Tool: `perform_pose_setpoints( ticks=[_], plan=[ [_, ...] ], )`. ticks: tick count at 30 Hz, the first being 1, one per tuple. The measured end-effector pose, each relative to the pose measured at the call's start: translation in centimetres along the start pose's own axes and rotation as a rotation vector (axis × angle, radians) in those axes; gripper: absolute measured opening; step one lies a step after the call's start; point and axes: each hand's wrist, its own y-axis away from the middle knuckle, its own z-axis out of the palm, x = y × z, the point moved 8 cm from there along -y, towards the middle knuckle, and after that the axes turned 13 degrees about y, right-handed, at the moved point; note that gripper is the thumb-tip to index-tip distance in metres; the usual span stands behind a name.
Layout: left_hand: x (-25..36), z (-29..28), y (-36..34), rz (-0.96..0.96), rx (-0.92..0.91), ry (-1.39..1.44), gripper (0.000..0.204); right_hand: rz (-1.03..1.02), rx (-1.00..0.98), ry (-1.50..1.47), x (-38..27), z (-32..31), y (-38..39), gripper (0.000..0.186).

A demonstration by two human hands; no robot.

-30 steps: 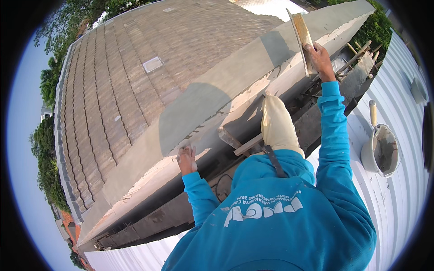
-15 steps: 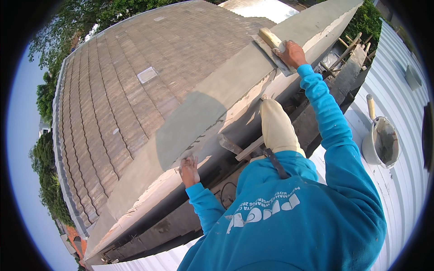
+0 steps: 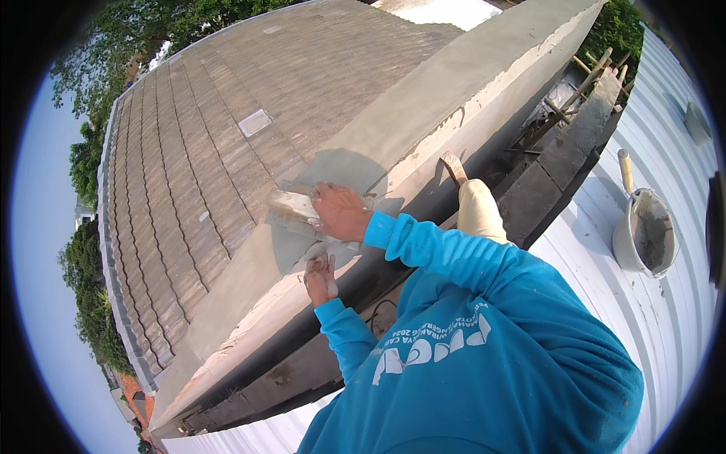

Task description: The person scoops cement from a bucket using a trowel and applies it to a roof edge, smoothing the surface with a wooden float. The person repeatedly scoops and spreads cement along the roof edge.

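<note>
My right hand (image 3: 342,211) is closed around the wooden handle of a plastering trowel (image 3: 290,203). The trowel's flat blade lies on the grey mortar top of a sloping wall (image 3: 423,106), inside the rounded shadow, and my hand hides part of it. Just below, my left hand (image 3: 321,279) rests with bent fingers at the wall's near edge, close to the trowel. Its fingers are smeared with grey and look curled over that edge. The mortar top is smooth, while its near edge is ragged above the pale wall face.
Brown roof tiles (image 3: 181,159) spread beyond the wall. On the white corrugated metal roof (image 3: 582,310) to the right stands a mortar bucket (image 3: 643,234) with a wooden-handled tool (image 3: 625,171) in it. My knee (image 3: 482,212) is beside a dark gap with boards and sticks (image 3: 582,94).
My right hand has swept the trowel down the wall top from the upper right to beside my left hand. The left hand has stayed nearly in place at the edge.
</note>
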Motion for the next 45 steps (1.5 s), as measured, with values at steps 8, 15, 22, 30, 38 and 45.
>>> perform_pose_setpoints(
  ticks=[8, 15, 22, 30, 38, 45],
  plan=[
    [0.0, -0.3, -0.1, 0.019, -0.109, 0.012, 0.006, 0.161, 0.202, 0.385, 16.3, -7.6, 0.4, 0.045],
    [0.0, -0.3, 0.7, 0.024, -0.039, 0.086, 0.006, 0.416, 0.259, 0.675, 34.1, -15.4, 1.7, 0.057],
    [0.4, -0.1, 0.7, -0.003, -0.063, 0.163, 0.021, 0.688, 0.213, 0.866, 51.4, -23.3, 3.9, 0.062],
    [1.0, 1.6, 1.8, 0.016, 0.025, 0.119, 0.013, 0.471, 0.061, 0.475, 38.6, -16.2, 2.0, 0.06],
    [0.5, 1.6, 2.0, 0.038, 0.03, 0.128, 0.034, 0.159, 0.112, 0.212, 13.7, -6.4, -0.5, 0.046],
    [-0.3, 0.6, 0.9, 0.02, -0.024, 0.102, 0.02, -0.056, -0.169, -0.086, -1.9, 1.9, -1.0, 0.049]
  ],
)
